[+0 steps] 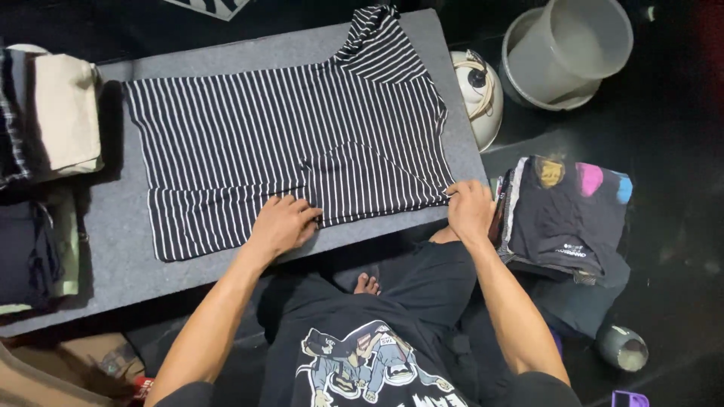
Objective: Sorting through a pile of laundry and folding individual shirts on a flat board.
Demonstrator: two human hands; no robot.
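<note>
**Striped shirt pinned flat, mid-fold**

Spread face-down across a grey padded board (pixel 113 249): a black-and-white striped T-shirt (pixel 249 128), hem toward the left, collar end toward the right, one sleeve (pixel 381 41) sticking out past the far edge. Near side already turned inward, forming a folded flap (pixel 369 181) with a slanted crease, presumably to narrow the body into a neat rectangle.

Pressed on that flap's near edge, the left hand (pixel 283 224), palm down, fingers curled loosely onto the cloth, gripping nothing firmly, seemingly just weighting the fold so it cannot spring back. At the shirt's right near corner, the right hand (pixel 469 209), fingers closed in a pinch on the fabric edge, apparently keeping it taut and square against the board's rim.

Further out: a stack of folded dark garments (pixel 566 218) just beside the right hand, handy for adding finished pieces; folded cream and dark clothes (pixel 60 113) on the left; a white bucket (pixel 569 49) and a pale rounded appliance (pixel 479 94) beyond the board
</note>
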